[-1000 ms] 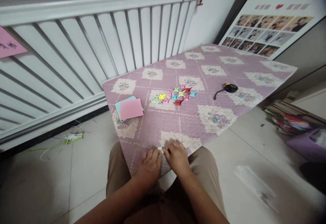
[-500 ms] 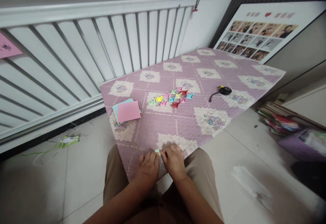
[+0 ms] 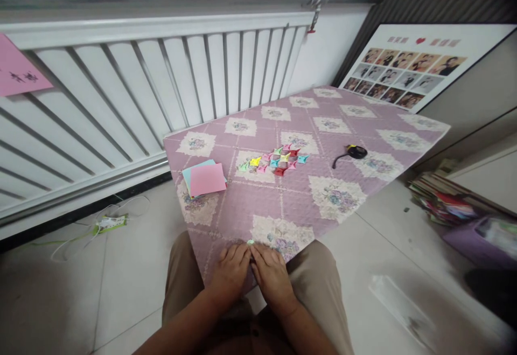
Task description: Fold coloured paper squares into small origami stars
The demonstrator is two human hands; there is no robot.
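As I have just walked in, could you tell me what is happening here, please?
A person's left hand and right hand come together at a small, partly hidden pale green piece near the edge of the table. Farther in sit small coloured folded shapes, with stacked paper sheets to their left and a black tape measure to their right.

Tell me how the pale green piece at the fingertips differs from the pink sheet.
The pale green piece shows as a small bit, the pink sheet as a far larger rectangle. The left hand and right hand touch the pale green piece; the pink sheet lies flat, untouched. Both look like paper.
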